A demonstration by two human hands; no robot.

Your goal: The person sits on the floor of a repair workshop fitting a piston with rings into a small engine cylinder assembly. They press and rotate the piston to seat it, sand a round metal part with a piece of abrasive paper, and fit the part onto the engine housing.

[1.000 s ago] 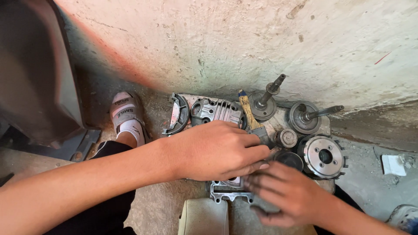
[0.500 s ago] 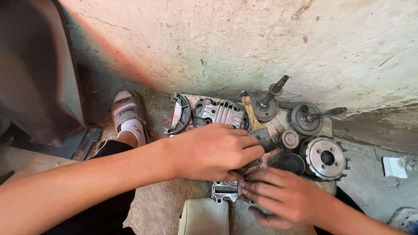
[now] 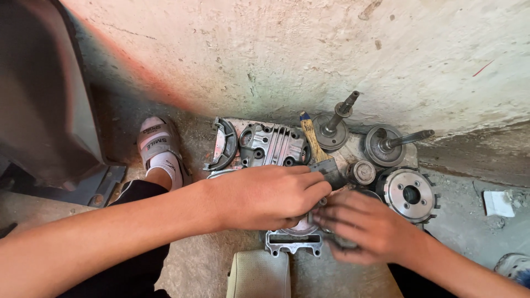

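Left hand: the left hand (image 3: 265,196) reaches in from the lower left, forearm stretched across the picture, palm down, knuckles up.
Left fingers: curled down over a metal engine part (image 3: 293,238); the fingertips are hidden beneath the hand, so whether they grip it cannot be told.
Right hand: the right hand (image 3: 367,226) comes in from the lower right, palm down, slightly blurred, its fingertips meeting those of the left hand.
Right fingers: bent and close together, pressed on the same part; a firm hold cannot be made out.
Engine part: grey cast metal with a flat flange and bolt ears, lying on the ground below both hands; only its lower edge shows between them.
Brush: a brush (image 3: 319,148) with a yellow-brown handle lies just above the left fingers, its dark head beside the knuckles.
Cover: a finned cover (image 3: 273,144) lies above the left hand, near the wall (image 3: 331,49).
Shoe piece: a curved brake shoe (image 3: 223,144) lies left of the cover.
Shafts: two geared shafts (image 3: 334,129) stand by the wall, right of the brush.
Hub: a round toothed hub (image 3: 411,194) lies just right of the right hand.
Foot: a sandal (image 3: 157,144) over a white sock, at left.
Paper: a white scrap (image 3: 498,203) on the ground at far right.
Pad: a pale cushion (image 3: 259,276) at the bottom edge, below the part.
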